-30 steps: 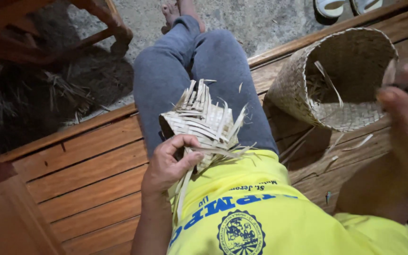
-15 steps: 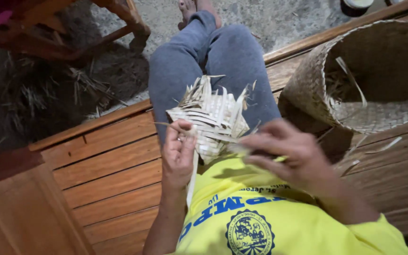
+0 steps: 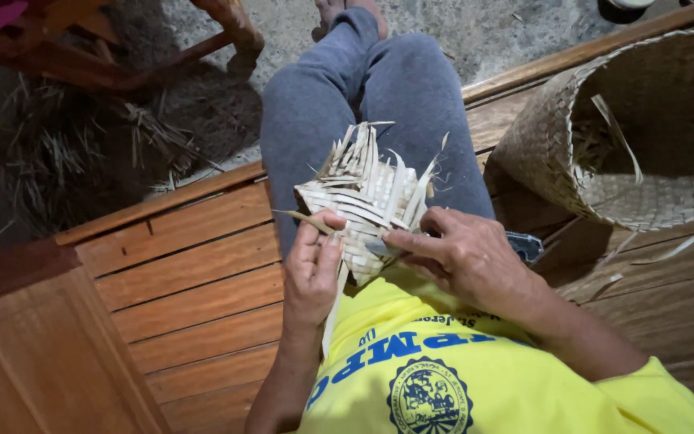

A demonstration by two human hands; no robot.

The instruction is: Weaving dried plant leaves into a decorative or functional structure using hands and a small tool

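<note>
- The left hand (image 3: 312,269) kept pinching one loose strip (image 3: 332,299) at the edge of the small woven piece (image 3: 363,201) on the lap; its grip had shifted upward
- The right hand (image 3: 463,257), away a second earlier, had closed on that piece, so both worked it
- One large woven basket (image 3: 560,149) lay beside; two hands

Left hand (image 3: 312,269) and right hand (image 3: 463,257) gripping half-woven palm piece (image 3: 363,201) on lap, woven basket (image 3: 628,128) beside
</note>
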